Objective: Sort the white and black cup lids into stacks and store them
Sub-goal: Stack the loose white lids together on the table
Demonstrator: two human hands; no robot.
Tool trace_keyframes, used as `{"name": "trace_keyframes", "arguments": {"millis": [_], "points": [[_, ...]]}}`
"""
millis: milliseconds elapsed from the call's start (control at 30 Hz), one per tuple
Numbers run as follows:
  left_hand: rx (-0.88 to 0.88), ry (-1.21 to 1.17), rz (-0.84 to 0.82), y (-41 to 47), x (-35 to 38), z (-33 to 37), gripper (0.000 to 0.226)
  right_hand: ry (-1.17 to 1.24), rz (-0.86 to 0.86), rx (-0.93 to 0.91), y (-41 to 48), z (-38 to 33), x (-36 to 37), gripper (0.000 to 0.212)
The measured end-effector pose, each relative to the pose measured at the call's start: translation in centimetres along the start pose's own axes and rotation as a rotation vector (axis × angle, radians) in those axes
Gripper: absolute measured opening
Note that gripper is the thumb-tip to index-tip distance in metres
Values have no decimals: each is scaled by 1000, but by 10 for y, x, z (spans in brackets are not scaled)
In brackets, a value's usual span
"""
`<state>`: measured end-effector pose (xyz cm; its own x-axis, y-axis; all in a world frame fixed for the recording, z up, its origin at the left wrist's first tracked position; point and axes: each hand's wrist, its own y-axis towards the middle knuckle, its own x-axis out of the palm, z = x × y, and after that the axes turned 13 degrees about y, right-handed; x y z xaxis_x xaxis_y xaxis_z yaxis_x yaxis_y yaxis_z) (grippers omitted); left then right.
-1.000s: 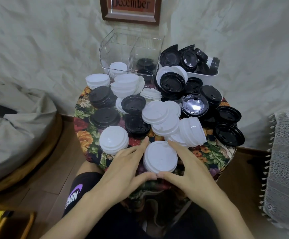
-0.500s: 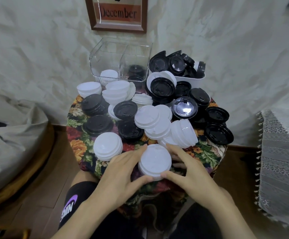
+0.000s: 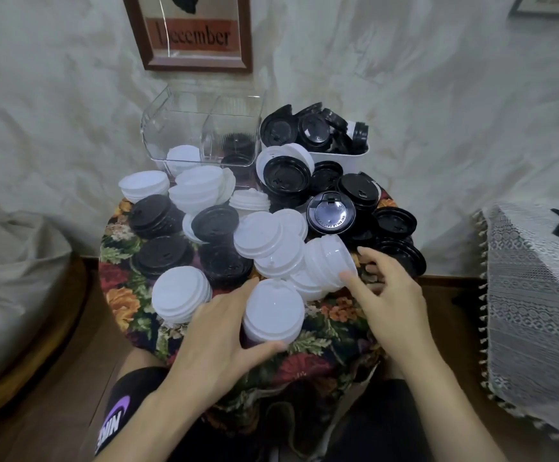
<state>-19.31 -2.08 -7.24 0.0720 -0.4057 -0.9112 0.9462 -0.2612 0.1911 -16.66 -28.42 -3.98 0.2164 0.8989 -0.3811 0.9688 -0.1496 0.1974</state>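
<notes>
A small round table with a floral cloth point(image 3: 128, 305) is heaped with white and black cup lids. My left hand point(image 3: 219, 331) grips a stack of white lids point(image 3: 273, 313) at the table's near edge, thumb below and fingers on its left side. My right hand point(image 3: 389, 295) has its fingers spread on a tilted stack of white lids point(image 3: 328, 258) just right of centre. More white stacks point(image 3: 179, 293) point(image 3: 261, 236) and black stacks point(image 3: 163, 253) point(image 3: 154, 215) lie around. A clear two-part bin point(image 3: 201, 128) at the back holds a few white lids on the left and black ones on the right.
A white tub point(image 3: 348, 158) full of black lids stands at the back right. A grey cushion point(image 3: 11, 278) lies to the left and a lace-covered surface point(image 3: 534, 288) to the right. A framed "December" picture point(image 3: 194, 35) hangs on the wall. My knees are under the table's near edge.
My right hand left the near white stack and moved up and right to the tilted white stack. My left hand keeps its hold on the near stack. The camera tilted slightly.
</notes>
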Motion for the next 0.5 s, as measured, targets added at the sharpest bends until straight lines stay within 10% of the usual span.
{"name": "trace_keyframes", "arguments": {"millis": [100, 500], "points": [[-11, 9, -21, 5, 0, 1, 92, -62, -167, 68, 9, 5, 9, 63], [-8, -14, -63, -3, 5, -8, 107, 27, -177, -194, 5, -10, 18, 61]]}}
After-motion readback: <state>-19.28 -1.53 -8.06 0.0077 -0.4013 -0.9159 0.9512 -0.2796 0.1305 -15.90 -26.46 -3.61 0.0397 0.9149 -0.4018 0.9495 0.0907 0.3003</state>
